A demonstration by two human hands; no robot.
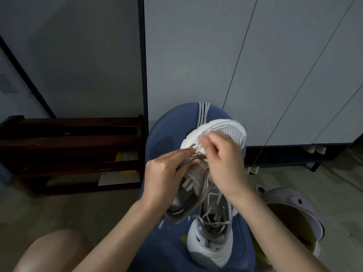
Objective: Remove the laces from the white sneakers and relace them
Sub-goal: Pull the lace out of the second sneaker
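Counting the items: two white mesh-and-leather sneakers, two bare hands, one round blue plastic stool (163, 138), and one bundle of loose white flat laces (203, 111) draped over the stool's far rim.

The upper white sneaker (225, 130) is held above the stool seat, its long axis running from lower left to upper right, toe pointing away from the person and to the right. The second white sneaker (211, 238) lies on the seat beneath it, long axis running near to far, with a grey lace loosely tangled over its opening.

The left hand (163, 173) grips a grey lace end (188, 160) between thumb and fingers at the upper sneaker's eyelet area. The right hand (222, 154) pinches the lacing at the eyelets with curled fingers.

The lower sneaker reaches close to the seat's near edge. A dark wooden rack (70, 152) stands to the left, a white cabinet (245, 65) behind, and a lilac clog (290, 209) on the floor just right of the stool.
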